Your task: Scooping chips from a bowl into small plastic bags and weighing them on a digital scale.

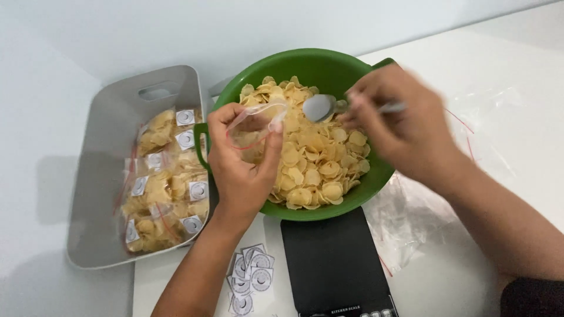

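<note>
Overhead, I see a small clear bag (257,123) pinched open at its mouth over the near-left side of a green bowl (320,67). My left hand (244,158) grips it, thumb and fingers closed on the thin plastic so the red-edged opening gapes toward the spoon (320,107). The bag hangs above the chips (314,155), pale yellow rounds heaped high in the bowl; whether it touches them I cannot tell. My right hand (399,126) comes in from the right, fingers closed around the spoon's handle, the grey scoop held just beside the bag's mouth and above the heap. The hand is blurred, so the exact finger positions stay unclear.

The bowl sits on a black scale (335,264), whose flat plate runs toward me from under the rim. Left of the bowl, touching or almost touching its handle, stands a grey tub (111,123) holding filled bags (164,188) of chips, each with a small white label. On the white table (517,58) near my left forearm lies a loose pile of the same labels (249,279). Right of the scale, under my right forearm, a stack of empty clear bags (411,223) lies spread, red strips showing.
</note>
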